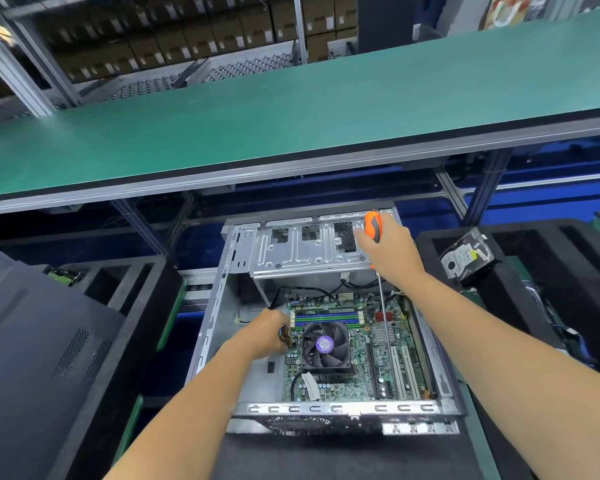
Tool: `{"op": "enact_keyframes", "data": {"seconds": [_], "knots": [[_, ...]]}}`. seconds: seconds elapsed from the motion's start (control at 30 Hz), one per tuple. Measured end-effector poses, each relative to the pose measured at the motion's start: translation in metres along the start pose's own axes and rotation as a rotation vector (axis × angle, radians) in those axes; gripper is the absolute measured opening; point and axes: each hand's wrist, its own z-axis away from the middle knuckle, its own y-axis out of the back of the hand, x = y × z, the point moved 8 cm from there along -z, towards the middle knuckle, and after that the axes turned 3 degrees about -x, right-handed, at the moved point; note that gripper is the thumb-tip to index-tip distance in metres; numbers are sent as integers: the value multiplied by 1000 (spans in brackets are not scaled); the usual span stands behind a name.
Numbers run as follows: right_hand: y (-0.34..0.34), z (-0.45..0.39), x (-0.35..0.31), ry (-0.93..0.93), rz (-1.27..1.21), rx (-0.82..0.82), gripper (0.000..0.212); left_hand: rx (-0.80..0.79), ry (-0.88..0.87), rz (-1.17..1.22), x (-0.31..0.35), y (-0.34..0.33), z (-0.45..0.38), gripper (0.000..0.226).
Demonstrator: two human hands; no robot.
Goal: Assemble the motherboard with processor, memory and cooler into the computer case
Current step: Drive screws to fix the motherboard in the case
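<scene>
The motherboard (354, 355), cooler (324, 344) fitted, lies inside the open case (208, 327). The right hand (390, 247) has its grip wrapped round the orange screwdriver (373, 227), shaft running down to the board's right half. The left hand (274, 332) rests at the board's left edge; its grip cannot be told. Recommended: keep the shaft upright and steady the board while driving. The drive cage (309, 251) crowds the far side; case walls limit sideways movement.
</scene>
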Motion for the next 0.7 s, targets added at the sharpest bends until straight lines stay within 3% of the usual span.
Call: {"op": "enact_keyframes", "data": {"seconds": [0.07,0.2,0.3,0.4,0.53,0.7], "knots": [[6,-3,-8,13,-54,-18,35,-36,-1,-50,-1,2,0,25],[42,-16,-50,106,-212,26,36,41,-56,-122,25,37,5,23],[78,-20,-90,222,-319,59,34,163,-191,129,71,67,13,30],[115,-19,-112,308,-385,104,30,90,-389,417,132,73,24,7],[175,-6,-126,398,-377,211,28,123,-538,427,207,83,30,22],[249,12,-130,486,-300,337,28,72,-719,518,292,91,38,20]]}}
